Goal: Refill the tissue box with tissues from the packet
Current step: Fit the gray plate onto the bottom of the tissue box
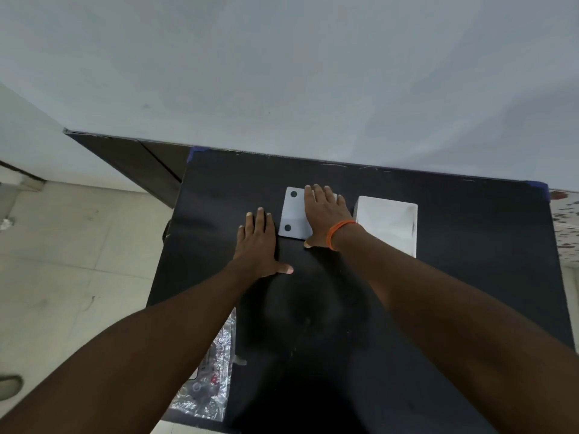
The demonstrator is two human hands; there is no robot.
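While the right hand [324,216] lies flat and open on the white tissue box [294,217], the left hand [258,242] rests flat and open on the black worktop [470,302], just left of the box. A white block [388,222] sits just right of the box. A shiny plastic packet [213,380] lies well nearer than the box, at the worktop's left edge.

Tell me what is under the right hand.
The right hand lies flat on a white box with two dark dots, on the black table. The box's right part is covered by the hand, so nothing there can be made out.
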